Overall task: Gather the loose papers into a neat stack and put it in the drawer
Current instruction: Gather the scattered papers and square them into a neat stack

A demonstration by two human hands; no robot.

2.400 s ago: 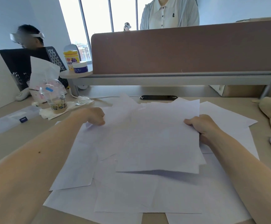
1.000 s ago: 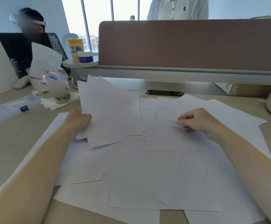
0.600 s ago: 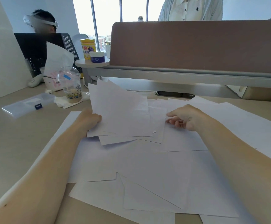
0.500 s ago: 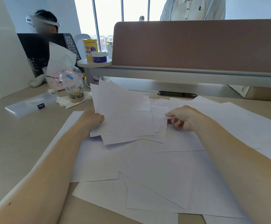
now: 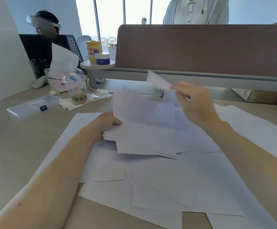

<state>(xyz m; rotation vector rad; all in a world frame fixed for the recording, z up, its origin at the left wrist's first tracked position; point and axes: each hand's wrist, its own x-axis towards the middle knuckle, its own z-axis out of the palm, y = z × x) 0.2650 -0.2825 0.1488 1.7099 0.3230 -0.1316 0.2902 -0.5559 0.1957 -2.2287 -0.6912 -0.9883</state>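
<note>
Head view: the gathering step is in hand, and I judge it far from finished. The left hand (image 5: 107, 124) grips a held bundle (image 5: 144, 129) of sheets by its left edge, thumb on top, raised just above the worktop (image 5: 18, 146) at the centre. The right hand (image 5: 195, 103), blurred at 1 o'clock, seems to pinch a single sheet (image 5: 157, 80) by its edge. Many loose papers (image 5: 167, 182) lie spread from 3 to 6 o'clock. No drawer is in view. Next, the sheet must go onto the bundle with edges matched. A yellow canister (image 5: 93, 50) and a cup (image 5: 78, 95) at 10 o'clock carry print, but no writing can be read.
</note>
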